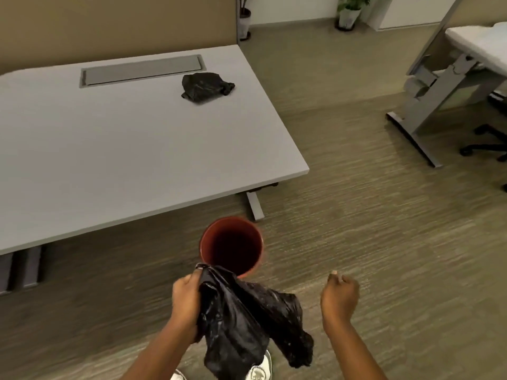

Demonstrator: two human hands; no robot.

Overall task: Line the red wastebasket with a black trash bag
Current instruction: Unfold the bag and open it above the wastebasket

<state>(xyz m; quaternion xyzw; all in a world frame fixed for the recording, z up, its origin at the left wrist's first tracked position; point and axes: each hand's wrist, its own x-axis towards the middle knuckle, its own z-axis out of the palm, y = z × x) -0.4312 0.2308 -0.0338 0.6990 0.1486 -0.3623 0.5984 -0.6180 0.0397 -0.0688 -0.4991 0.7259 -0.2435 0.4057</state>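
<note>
Two hands reach out below the camera: the left hand is clenched around the gathered top of a black trash bag, which hangs crumpled and unopened beneath it, while the right hand holds nothing, its fingers loosely curled with the thumb raised. Two black bags are in sight, the held one and a second bag lying bunched on the grey table near its far right corner. One red wastebasket stands upright on the carpeted floor just beyond the hands, close to the table's near edge; its dark interior shows no liner, and its bottom is too shadowed to make out. The hanging bag covers part of the basket's near rim and most of two white shoes at the lower edge.
</note>
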